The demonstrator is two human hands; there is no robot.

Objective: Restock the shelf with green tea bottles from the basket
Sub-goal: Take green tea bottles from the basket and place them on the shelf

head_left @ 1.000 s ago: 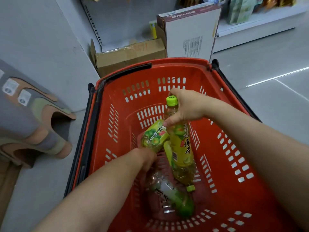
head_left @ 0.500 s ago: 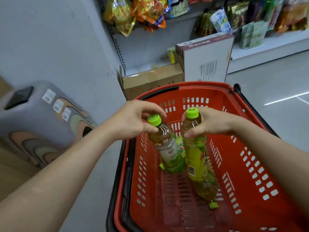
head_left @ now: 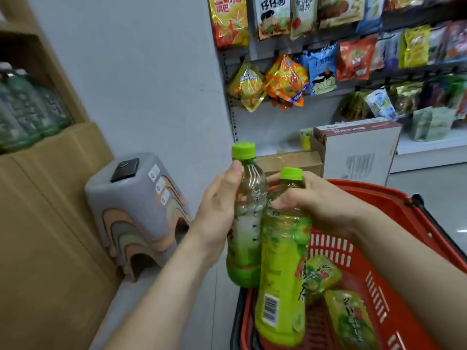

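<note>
– Above the red plastic basket [head_left: 374, 192], what's each hand got?

– Left hand [head_left: 218, 210] is wrapped round a clear plastic tea bottle with a white-and-green label [head_left: 246, 231], thumb up near the neck, right under the lime cap. Right hand [head_left: 321, 205] is clamped on the shoulder of a second tea bottle with a yellow-green label [head_left: 281, 279], which also has a lime cap. Both bottles are roughly upright and touching side by side at the basket's left edge. The left one is clear of the rim. Can't tell if the right one's bottom rests inside.

– Anything in the basket itself?

– Yep, two more green-labelled bottles lying on their sides [head_left: 351, 322], right next to each other, just right of the held pair.

– And around it?

– Grey plastic stool with rainbow arches [head_left: 136, 205] to the left, against the wall. Far left there's a brown cardboard box [head_left: 50, 223] with blurry greenish bottles [head_left: 25, 114] on top. Behind the basket is a white carton [head_left: 358, 152], with hanging snack packets [head_left: 285, 79] above it.
</note>
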